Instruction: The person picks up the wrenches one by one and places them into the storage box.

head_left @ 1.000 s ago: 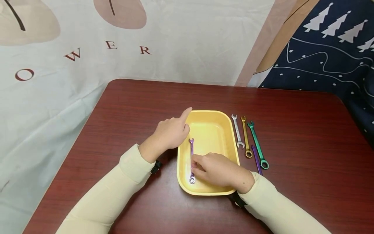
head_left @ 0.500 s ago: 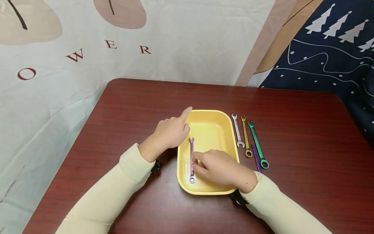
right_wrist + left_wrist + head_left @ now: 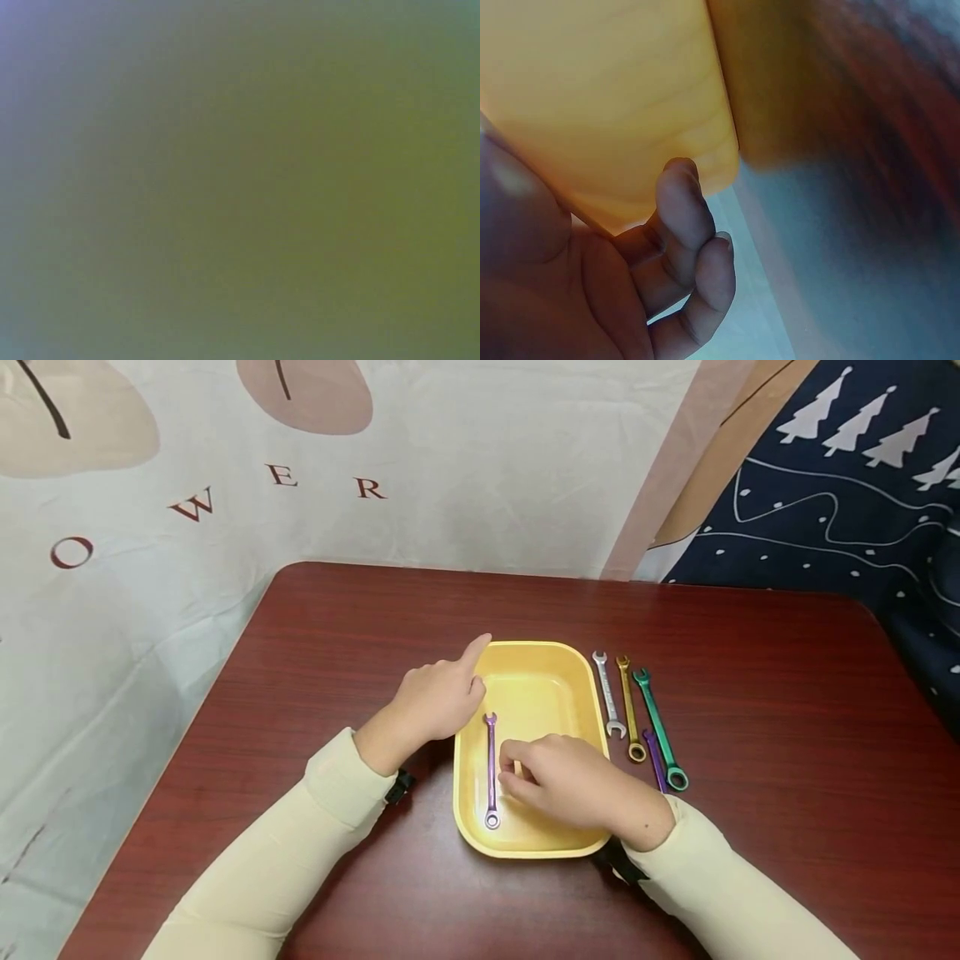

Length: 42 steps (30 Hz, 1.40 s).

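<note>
Purple wrench (image 3: 491,768) lies in the tray (image 3: 540,693), just left of the loose, empty right hand (image 3: 562,779); left hand (image 3: 435,700) grips the rim; four wrenches (image 3: 631,710) remain outside, rightward.

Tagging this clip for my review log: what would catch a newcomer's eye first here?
Probably the bright yellow tray on the table, with a purple wrench inside, near the right hand. Next, the silver wrench, gold wrench and green wrench lined up right of the tray.
</note>
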### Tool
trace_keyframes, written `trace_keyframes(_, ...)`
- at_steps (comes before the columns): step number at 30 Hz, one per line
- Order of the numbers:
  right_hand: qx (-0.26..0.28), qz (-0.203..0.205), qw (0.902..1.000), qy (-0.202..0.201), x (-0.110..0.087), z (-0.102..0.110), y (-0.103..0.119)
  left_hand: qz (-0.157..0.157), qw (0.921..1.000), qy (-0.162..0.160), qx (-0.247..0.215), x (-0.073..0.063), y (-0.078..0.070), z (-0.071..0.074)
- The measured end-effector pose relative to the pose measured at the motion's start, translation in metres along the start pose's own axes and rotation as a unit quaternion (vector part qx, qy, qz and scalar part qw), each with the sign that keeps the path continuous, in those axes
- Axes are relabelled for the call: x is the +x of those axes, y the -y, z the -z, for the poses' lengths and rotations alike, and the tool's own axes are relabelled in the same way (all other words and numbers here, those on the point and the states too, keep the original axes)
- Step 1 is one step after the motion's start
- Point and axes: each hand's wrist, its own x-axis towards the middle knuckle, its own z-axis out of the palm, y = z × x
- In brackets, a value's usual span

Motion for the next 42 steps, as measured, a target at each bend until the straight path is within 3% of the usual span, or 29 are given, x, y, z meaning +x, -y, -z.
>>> trace_keyframes(14, 0.007, -0.018, 0.9997, -0.017, -0.004, 0.017, -0.001, -0.001, 1.0, 0.0, -0.004, 0.002, 0.001, -0.002)
trace_keyframes(20, 0.02, -0.022, 0.9983, -0.05, -0.005, 0.022, -0.004, 0.002, 1.0, -0.001, -0.002, 0.002, 0.001, -0.002)
trace_keyframes(27, 0.024, -0.045, 0.9947, -0.089, -0.006, 0.028, -0.009, 0.001, 1.0, -0.001, 0.001, 0.003, 0.001, -0.003)
trace_keyframes(42, 0.032, -0.097, 0.9887, -0.11, -0.009, 0.04, -0.017, 0.008, 0.9998, 0.011, -0.012, 0.003, 0.001, -0.003)
